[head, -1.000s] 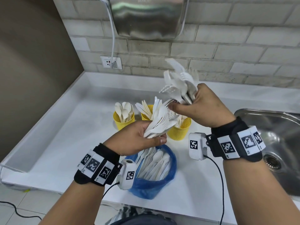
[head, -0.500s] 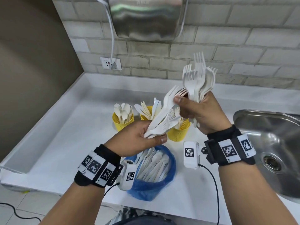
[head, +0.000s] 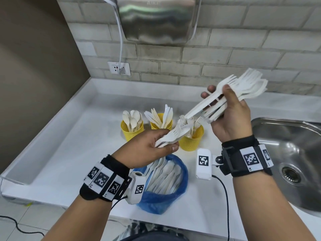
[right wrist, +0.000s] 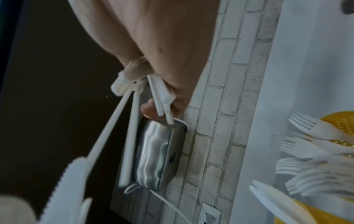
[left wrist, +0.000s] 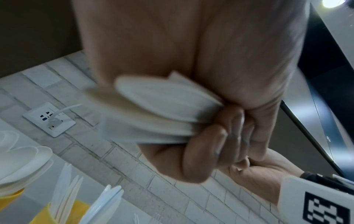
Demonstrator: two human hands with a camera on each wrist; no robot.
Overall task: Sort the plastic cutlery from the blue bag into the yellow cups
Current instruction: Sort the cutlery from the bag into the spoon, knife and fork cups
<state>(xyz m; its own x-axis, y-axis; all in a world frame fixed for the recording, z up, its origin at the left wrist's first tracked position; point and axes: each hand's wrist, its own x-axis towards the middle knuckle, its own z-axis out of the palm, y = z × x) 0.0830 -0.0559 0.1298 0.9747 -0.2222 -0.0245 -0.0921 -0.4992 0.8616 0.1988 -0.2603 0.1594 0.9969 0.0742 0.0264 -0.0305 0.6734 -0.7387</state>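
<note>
My right hand (head: 229, 108) grips a thick bundle of white plastic forks (head: 243, 86), tines pointing up and right, handles angled down toward the right yellow cup (head: 191, 141), which holds forks. My left hand (head: 152, 145) grips a smaller bunch of white forks (head: 175, 134) just left of that cup. The left yellow cup (head: 129, 133) holds spoons and the middle yellow cup (head: 156, 124) holds knives. The blue bag (head: 166, 195), with several cutlery pieces inside, sits under my left wrist. In the left wrist view, curled fingers (left wrist: 203, 151) clamp flat handles (left wrist: 157, 106).
A steel sink (head: 291, 153) lies at the right of the white counter (head: 78, 145). A metal hand dryer (head: 156, 20) hangs on the brick wall above, its cord plugged into a socket (head: 119, 68). A brown wall closes off the left side.
My right hand has swung its fork bundle from upright to tilted right, taking one more fork from the left hand's bunch. The left hand's bunch is smaller and lower.
</note>
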